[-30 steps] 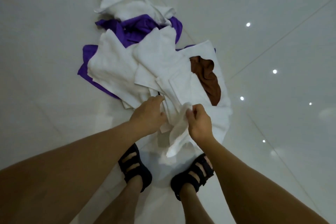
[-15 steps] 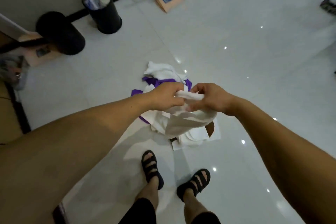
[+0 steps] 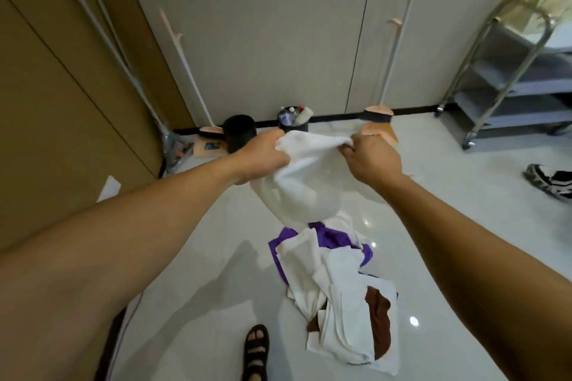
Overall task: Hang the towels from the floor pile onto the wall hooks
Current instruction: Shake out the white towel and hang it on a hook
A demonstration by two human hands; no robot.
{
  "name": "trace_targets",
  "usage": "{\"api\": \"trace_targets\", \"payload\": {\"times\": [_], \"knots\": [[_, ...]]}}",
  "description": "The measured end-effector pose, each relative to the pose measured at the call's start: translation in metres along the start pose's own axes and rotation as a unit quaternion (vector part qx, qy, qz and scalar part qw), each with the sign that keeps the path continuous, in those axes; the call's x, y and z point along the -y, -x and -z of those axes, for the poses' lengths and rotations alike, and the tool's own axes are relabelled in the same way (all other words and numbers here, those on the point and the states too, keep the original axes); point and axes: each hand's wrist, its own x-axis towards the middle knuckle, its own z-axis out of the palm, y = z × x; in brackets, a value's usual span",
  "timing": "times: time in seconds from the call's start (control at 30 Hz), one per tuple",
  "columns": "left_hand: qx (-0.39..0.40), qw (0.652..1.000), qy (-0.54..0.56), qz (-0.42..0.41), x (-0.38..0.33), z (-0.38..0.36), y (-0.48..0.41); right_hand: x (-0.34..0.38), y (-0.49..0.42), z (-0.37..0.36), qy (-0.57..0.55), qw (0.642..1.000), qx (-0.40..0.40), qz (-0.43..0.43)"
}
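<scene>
Both bare arms reach forward from the lower corners, nearly straight at the elbows and converging toward the middle. The left hand [image 3: 263, 154] is curled into a fist, knuckles up, pinching cloth at its fingertips. The right hand [image 3: 370, 158] is level with it and a little apart, back of the hand toward the camera, fingers bent in a matching pinch. 1 sandalled foot [image 3: 255, 349] shows below

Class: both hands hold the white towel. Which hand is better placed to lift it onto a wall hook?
Probably the right hand: the hook above it looks nearer than the left hand's hook.
</scene>
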Motion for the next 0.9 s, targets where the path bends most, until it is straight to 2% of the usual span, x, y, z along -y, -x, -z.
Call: {"api": "trace_targets", "payload": {"times": [0.07, 0.17, 0.23, 0.27, 0.33, 0.4, 0.5, 0.6, 0.67, 0.7, 0.73, 0.8, 0.83, 0.87, 0.9], "knots": [[0.026, 0.999, 0.029, 0.009, -0.008, 0.017, 0.028, 0.026, -0.001, 0.016, -0.002, 0.999, -0.020, 0.044], [0.095, 0.993, -0.020, 0.071, -0.012, 0.037, 0.068, 0.069, 0.000, 0.035, -0.004, 0.994, -0.038, 0.103], [0.070, 0.988, -0.018, 0.136, -0.007, 0.051, 0.089, 0.096, 0.004, 0.041, -0.030, 0.991, -0.041, 0.124], [0.051, 0.985, 0.033, 0.162, -0.004, 0.059, 0.100, 0.109, 0.008, 0.042, -0.060, 0.990, -0.029, 0.127], [0.002, 0.969, 0.180, 0.171, 0.002, 0.076, 0.126, 0.134, 0.021, 0.039, -0.175, 0.976, 0.019, 0.130], [-0.054, 0.941, 0.297, 0.154, 0.011, 0.096, 0.151, 0.159, 0.044, 0.029, -0.288, 0.947, 0.083, 0.113], [-0.113, 0.906, 0.383, 0.139, 0.029, 0.125, 0.189, 0.191, 0.086, 0.002, -0.332, 0.914, 0.225, 0.057], [-0.144, 0.886, 0.427, 0.107, 0.045, 0.150, 0.225, 0.218, 0.120, -0.018, -0.381, 0.845, 0.368, -0.070], [-0.147, 0.867, 0.470, 0.071, 0.055, 0.166, 0.249, 0.229, 0.137, -0.027, -0.378, 0.816, 0.427, -0.090], [-0.147, 0.857, 0.490, 0.057, 0.059, 0.174, 0.261, 0.234, 0.143, -0.033, -0.387, 0.791, 0.465, -0.095], [-0.148, 0.849, 0.504, 0.045, 0.063, 0.181, 0.272, 0.240, 0.148, -0.039, -0.418, 0.745, 0.511, -0.096], [-0.154, 0.839, 0.522, 0.025, 0.069, 0.195, 0.291, 0.260, 0.157, -0.047, -0.508, 0.629, 0.583, -0.077], [-0.164, 0.836, 0.523, 0.018, 0.071, 0.203, 0.301, 0.273, 0.161, -0.046, -0.538, 0.592, 0.596, -0.077], [-0.179, 0.837, 0.516, 0.014, 0.074, 0.211, 0.310, 0.288, 0.164, -0.044, -0.559, 0.580, 0.586, -0.082], [-0.188, 0.840, 0.508, 0.010, 0.076, 0.219, 0.320, 0.303, 0.165, -0.041, -0.576, 0.592, 0.557, -0.083]]}}
